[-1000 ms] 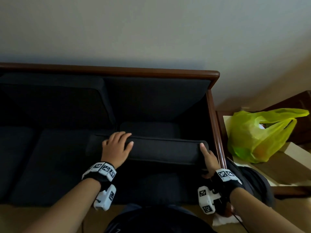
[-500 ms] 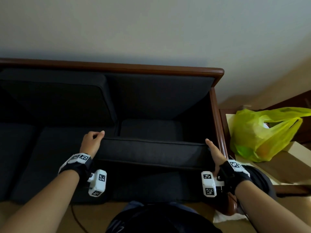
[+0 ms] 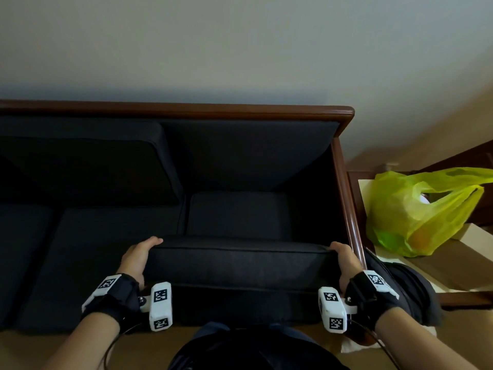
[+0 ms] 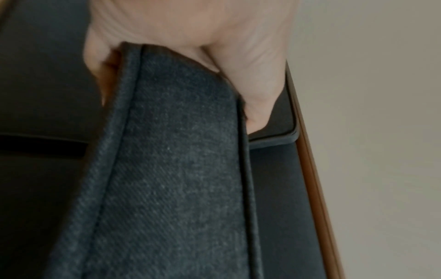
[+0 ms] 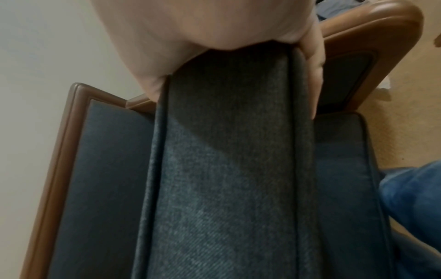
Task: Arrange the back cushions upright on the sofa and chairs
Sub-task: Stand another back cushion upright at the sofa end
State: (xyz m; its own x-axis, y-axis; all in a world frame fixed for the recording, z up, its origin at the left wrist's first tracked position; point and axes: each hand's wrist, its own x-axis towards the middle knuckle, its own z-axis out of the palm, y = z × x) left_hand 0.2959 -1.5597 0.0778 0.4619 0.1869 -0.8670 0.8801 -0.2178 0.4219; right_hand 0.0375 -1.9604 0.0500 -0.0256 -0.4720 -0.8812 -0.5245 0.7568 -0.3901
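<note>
Head view showed both hands, left hand (image 3: 136, 256) and right hand (image 3: 344, 259), clasping the ends of a dark grey piped fabric back cushion (image 3: 237, 265) raised over the wood-framed sofa (image 3: 186, 110), not yet upright against the bare right backrest, its neighbour cushion (image 3: 88, 166) apparently placed; yellow-green plastic bag (image 3: 418, 209) beside, unobstructive.

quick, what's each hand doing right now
left hand: grips the left end of the dark back cushion
right hand: grips the cushion's right end
</note>
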